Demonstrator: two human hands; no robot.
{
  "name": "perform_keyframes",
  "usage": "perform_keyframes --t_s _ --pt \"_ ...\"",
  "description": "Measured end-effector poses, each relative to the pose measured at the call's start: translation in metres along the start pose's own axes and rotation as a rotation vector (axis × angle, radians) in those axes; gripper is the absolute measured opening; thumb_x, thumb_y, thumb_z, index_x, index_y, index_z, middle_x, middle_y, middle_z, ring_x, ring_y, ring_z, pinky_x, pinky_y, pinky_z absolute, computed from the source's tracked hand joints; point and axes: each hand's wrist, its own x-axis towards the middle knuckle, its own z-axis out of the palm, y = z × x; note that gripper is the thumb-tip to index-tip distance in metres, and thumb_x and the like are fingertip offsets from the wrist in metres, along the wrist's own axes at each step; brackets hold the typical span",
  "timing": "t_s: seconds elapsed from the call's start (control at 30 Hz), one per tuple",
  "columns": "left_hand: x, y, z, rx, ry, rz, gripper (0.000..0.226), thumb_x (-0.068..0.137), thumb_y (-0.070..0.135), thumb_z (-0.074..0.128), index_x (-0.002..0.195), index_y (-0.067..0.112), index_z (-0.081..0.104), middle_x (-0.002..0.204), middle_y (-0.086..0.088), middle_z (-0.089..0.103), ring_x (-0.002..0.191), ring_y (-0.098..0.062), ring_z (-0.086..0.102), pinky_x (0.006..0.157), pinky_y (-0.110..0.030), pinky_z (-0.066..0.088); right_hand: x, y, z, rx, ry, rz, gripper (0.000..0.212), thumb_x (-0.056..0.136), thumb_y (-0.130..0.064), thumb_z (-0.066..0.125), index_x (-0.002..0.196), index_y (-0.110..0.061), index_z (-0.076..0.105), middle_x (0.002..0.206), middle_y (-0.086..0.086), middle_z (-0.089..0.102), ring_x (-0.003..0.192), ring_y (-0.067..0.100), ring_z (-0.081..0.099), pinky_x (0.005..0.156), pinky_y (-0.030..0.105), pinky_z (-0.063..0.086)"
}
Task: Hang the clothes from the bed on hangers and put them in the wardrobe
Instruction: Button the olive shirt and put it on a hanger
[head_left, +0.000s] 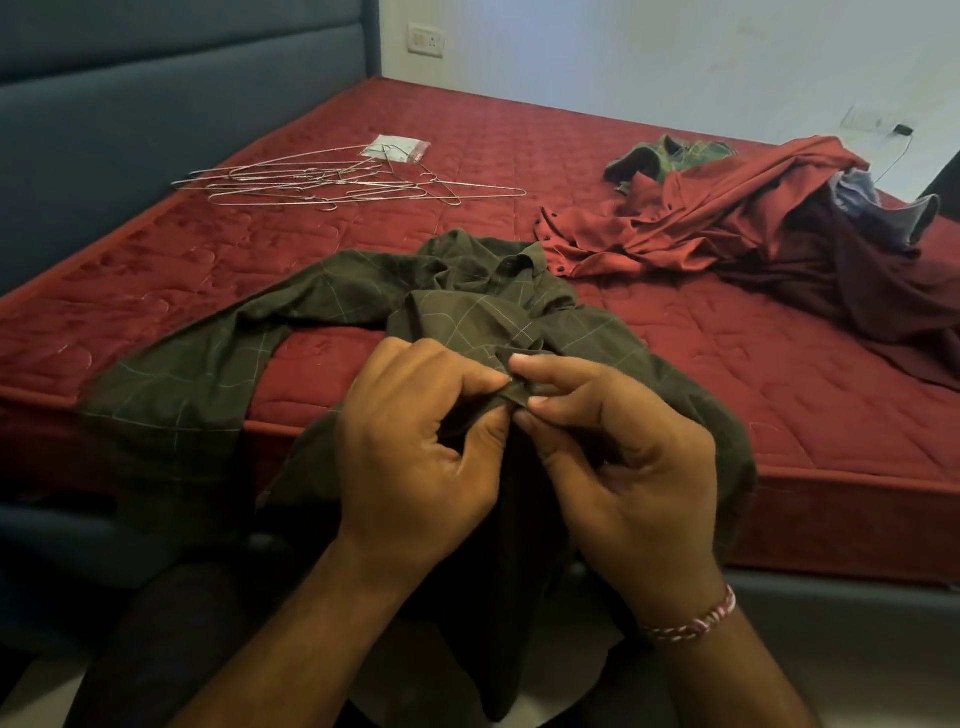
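Red mattress (727, 395) fills the room, wire hangers (332, 182) lying near the headboard. Left hand (415, 447) and right hand (618, 457) both pinch the olive shirt's (467, 306) front edge, perhaps fastening a button so it hangs straight.

We see a bed (649, 332) with a red quilted mattress and a dark blue padded headboard (130, 104) along its left side. Far on the left of the mattress lies a loose heap of wire hangers (332, 184), with a small clear packet (396, 146) just behind them. An olive checked shirt (291, 306) is spread across the near edge, its lower part hanging over the side. To the right lies a pile of clothes: a rust-red shirt (727, 218) on top, a dark maroon garment (852, 280) beside it, and a green patterned piece (670, 156) behind
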Motion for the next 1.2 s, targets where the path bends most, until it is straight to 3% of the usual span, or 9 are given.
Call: perform_keyframes --t_s 0.23,0.4,0.6,0.7,0.77,0.87,0.97,1.1,1.2 --pt "-0.003 -0.017 0.001 0.049 -0.083 0.094 0.013 0.094 0.020 0.075 0.089 0.008 0.077 0.086 0.001 0.071 0.080 -0.019 0.062 0.070 -0.043 0.047 -0.002 0.003 0.000 0.060 -0.043 0.186 0.008 0.090 -0.005 0.076 0.091 -0.008 0.069 0.101 -0.005 0.077 0.100 0.010 0.074 0.084 0.029 0.059" --pt "-0.005 -0.030 -0.011 -0.040 -0.280 0.068 0.012 0.085 0.018 0.082 0.095 0.011 0.078 0.092 0.005 0.074 0.087 -0.011 0.069 0.075 -0.035 0.055 0.013 0.035 -0.009 0.386 0.114 0.600 0.016 0.105 -0.014 0.056 0.097 -0.013 0.069 0.096 0.010 0.077 0.082 0.027 0.075 0.067 0.031 0.060" --pt "0.004 -0.035 -0.023 -0.051 -0.550 0.013 0.010 0.083 0.027 0.073 0.093 0.023 0.074 0.088 0.017 0.067 0.083 -0.003 0.065 0.072 -0.020 0.051 0.042 0.109 0.008 -0.257 -0.206 0.709 0.015 0.095 -0.031 0.068 0.110 -0.033 0.067 0.095 -0.012 0.071 0.089 0.013 0.072 0.086 0.040 0.060" --pt "0.021 -0.038 -0.037 -0.129 -0.988 -0.127 0.007 0.086 0.029 0.078 0.092 0.030 0.075 0.084 0.013 0.072 0.078 -0.009 0.071 0.067 -0.028 0.057 0.061 0.109 0.026 -0.458 -0.382 0.670 0.040 0.089 -0.049 0.072 0.124 -0.031 0.066 0.103 -0.010 0.069 0.102 0.013 0.066 0.093 0.035 0.055" --pt "0.034 -0.039 -0.045 -0.254 -1.223 -0.278 0.018 0.085 0.035 0.085 0.099 0.028 0.077 0.085 0.009 0.075 0.076 -0.008 0.072 0.068 -0.026 0.057 0.072 0.103 0.037 -0.506 -0.360 0.628 0.032 0.085 -0.043 0.074 0.114 -0.030 0.071 0.101 -0.008 0.073 0.100 0.016 0.069 0.090 0.035 0.056" --pt "0.051 -0.049 -0.034 -0.410 -0.747 -0.384 0.016 0.085 0.033 0.083 0.096 0.021 0.078 0.086 0.005 0.077 0.079 -0.006 0.070 0.073 -0.023 0.053 0.072 0.093 0.056 -0.449 -0.295 0.528 0.016 0.080 -0.027 0.072 0.095 -0.027 0.076 0.087 -0.005 0.075 0.088 0.017 0.071 0.082 0.033 0.058" --pt "0.075 -0.077 -0.002 -0.118 -0.368 -0.288 0.024 0.089 0.042 0.070 0.109 0.030 0.073 0.102 0.009 0.073 0.093 -0.009 0.068 0.085 -0.033 0.055 0.065 0.081 0.061 -0.321 -0.472 0.399 0.007 0.076 -0.021 0.072 0.082 -0.025 0.073 0.076 -0.005 0.072 0.074 0.010 0.068 0.073 0.027 0.055" --pt "0.085 -0.117 0.040 0.402 -0.855 -0.112 0.058 0.091 0.063 0.050 0.143 0.037 0.052 0.146 0.008 0.053 0.136 -0.018 0.048 0.109 -0.048 0.040 0.064 0.080 0.049 -0.210 -0.699 0.356 0.005 0.081 -0.017 0.073 0.077 -0.019 0.073 0.067 -0.007 0.071 0.061 0.001 0.063 0.061 0.018 0.047" --pt "0.066 -0.122 0.054 0.476 -1.059 -0.111 0.036 0.102 0.049 0.047 0.130 0.033 0.063 0.130 0.004 0.061 0.128 -0.021 0.054 0.101 -0.046 0.043 0.079 0.088 0.041 -0.114 -0.324 0.413 0.013 0.084 -0.019 0.073 0.072 -0.019 0.072 0.064 -0.009 0.070 0.058 -0.002 0.060 0.060 0.021 0.048"
